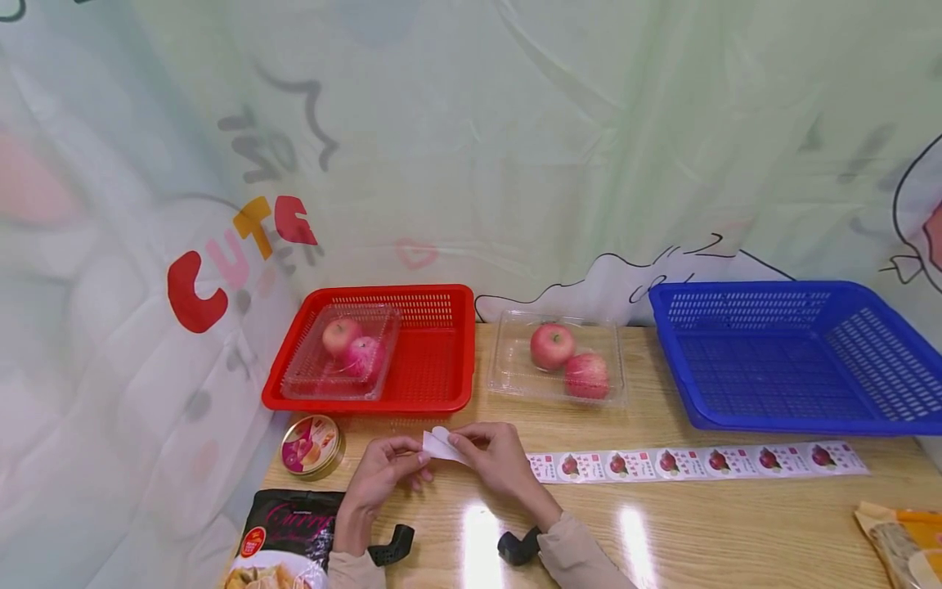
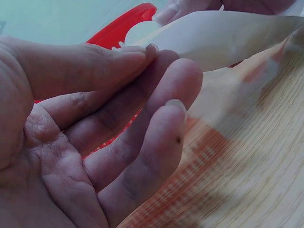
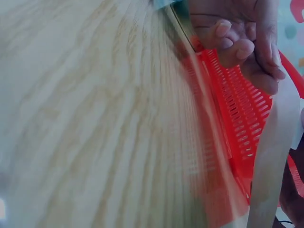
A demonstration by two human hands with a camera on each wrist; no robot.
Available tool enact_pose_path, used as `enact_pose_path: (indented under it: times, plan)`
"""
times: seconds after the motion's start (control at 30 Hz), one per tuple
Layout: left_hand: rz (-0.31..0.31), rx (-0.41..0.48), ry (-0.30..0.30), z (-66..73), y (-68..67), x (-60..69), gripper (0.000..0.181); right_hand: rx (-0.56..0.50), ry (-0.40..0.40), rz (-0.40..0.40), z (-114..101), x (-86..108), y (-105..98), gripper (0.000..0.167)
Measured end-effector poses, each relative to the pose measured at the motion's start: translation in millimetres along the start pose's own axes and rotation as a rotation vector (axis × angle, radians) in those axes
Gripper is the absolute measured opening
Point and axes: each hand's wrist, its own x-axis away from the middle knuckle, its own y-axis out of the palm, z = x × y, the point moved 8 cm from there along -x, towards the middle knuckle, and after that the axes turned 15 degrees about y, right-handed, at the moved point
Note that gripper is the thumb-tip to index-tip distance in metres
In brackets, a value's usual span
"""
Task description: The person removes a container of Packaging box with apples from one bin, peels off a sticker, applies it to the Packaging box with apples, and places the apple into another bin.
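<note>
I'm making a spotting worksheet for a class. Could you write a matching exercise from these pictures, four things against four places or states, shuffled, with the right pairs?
1. Red basket
2. Blue basket
3. Round tin
4. Sticker strip

A. Between the red basket and the curry packet
B. One end raised between the left hand and right hand
C. Contains a clear box with two apples
D. Farthest-right container

Pairs: 1-C, 2-D, 3-A, 4-B

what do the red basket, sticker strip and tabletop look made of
Red basket: likely plastic, smooth, with uniformly coloured, perforated walls.
Sticker strip: probably thin paper; its pale, fairly smooth back curves.
Tabletop: wood or wood-look laminate, glossy, showing grain and reflections.
</note>
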Motion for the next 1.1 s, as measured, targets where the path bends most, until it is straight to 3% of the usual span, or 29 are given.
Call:
enact_pose_path:
  times: [0.2,0.33,0.67,0.77,0.9,1.0,1.1]
  plan:
    - [0.019,-0.009,-0.052,-2.2,-2.9,0.3,0.008,-0.052,-0.011,0.048,1,-0.8,-8,0.010]
    - [0.019,-0.019,-0.064,-2.2,-2.9,0.6,0.012,-0.111,-0.015,0.066,0,-0.7,-11,0.011]
    - [0.023,-0.039,-0.086,-3.8,-3.7,1.8,0.015,-0.077,-0.025,0.211,-2,-0.1,-25,0.010]
    - [0.023,-0.036,-0.078,-4.0,-4.6,1.7,0.015,-0.040,-0.100,0.262,-8,2.8,-32,0.010]
    - [0.028,-0.030,-0.075,-4.4,-5.6,1.5,0.016,0.048,-0.279,0.363,-22,10.2,-43,0.012]
    - [0.038,-0.033,-0.097,-6.7,-6.4,2.7,0.015,0.111,-0.401,0.434,-31,15.9,-51,0.014]
    - [0.045,-0.047,-0.131,-10.0,-7.6,4.6,0.014,0.162,-0.471,0.483,-38,19.2,-60,0.016]
